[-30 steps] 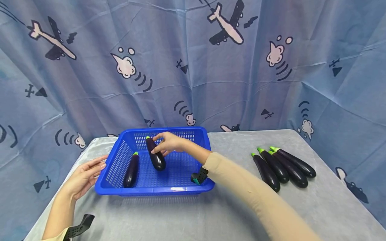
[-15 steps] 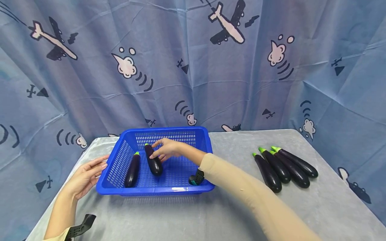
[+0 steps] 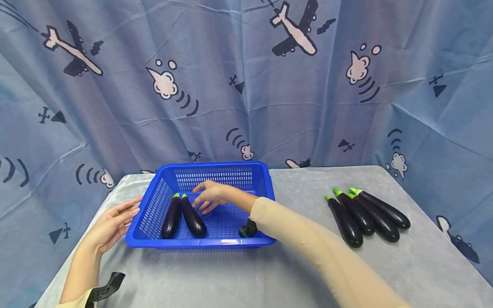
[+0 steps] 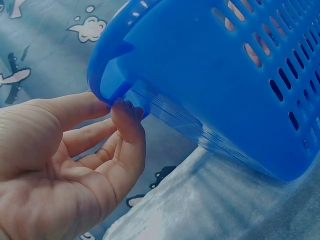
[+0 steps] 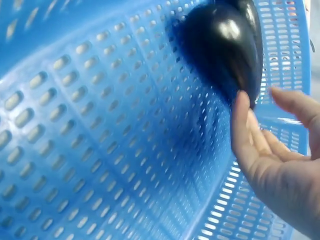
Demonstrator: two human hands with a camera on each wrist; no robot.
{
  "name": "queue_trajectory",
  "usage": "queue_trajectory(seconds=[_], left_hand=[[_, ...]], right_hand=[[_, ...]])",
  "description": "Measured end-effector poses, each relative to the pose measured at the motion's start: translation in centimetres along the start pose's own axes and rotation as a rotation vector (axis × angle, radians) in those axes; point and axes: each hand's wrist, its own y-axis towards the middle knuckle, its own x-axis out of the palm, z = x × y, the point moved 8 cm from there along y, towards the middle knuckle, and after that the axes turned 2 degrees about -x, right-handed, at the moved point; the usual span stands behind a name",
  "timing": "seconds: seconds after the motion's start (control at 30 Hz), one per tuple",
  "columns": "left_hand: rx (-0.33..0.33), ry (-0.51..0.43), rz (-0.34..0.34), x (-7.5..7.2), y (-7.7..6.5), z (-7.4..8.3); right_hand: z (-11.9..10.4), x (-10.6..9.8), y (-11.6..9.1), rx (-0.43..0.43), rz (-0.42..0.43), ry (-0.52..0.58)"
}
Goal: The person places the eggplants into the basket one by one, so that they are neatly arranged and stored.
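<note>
Inside the blue plastic basket [image 3: 200, 243] lie two eggplants side by side, a left one [image 3: 171, 217] and a right one [image 3: 194, 219], green stems toward the back. My right hand [image 3: 212, 195] hovers just right of the right eggplant's stem end, fingers spread and loosely bent, holding nothing. In the right wrist view, this hand [image 5: 280, 160] shows a gap between thumb and fingers, and a fingertip overlaps the eggplant's [image 5: 220, 45] edge; contact is unclear. My left hand [image 3: 111, 224] pinches the basket's left rim; in the left wrist view bent fingertips [image 4: 127, 117] meet the rim.
On the grey cloth-covered table [image 3: 300, 201], several more eggplants [image 3: 369, 218] lie bunched to the right of the basket. A blue patterned curtain [image 3: 215, 85] hangs behind the table and along its sides.
My right hand has lowered the right eggplant onto the basket floor beside the other and let go of it. The left hand has stayed at the rim.
</note>
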Motion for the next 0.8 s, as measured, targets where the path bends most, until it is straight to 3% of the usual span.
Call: queue_trajectory(seconds=[0.17,0.43,0.8], left_hand=[[-0.001,-0.002,-0.001,0.0,0.0,0.0],[0.007,-0.031,0.007,-0.2,0.0,0.0],[-0.004,-0.016,0.017,-0.2,0.0,0.0]], right_hand=[[0.0,0.3,0.0,0.000,-0.003,-0.039],[0.0,0.3,0.0,0.007,-0.030,-0.003],[0.7,1.1,-0.4,0.126,-0.120,-0.037]])
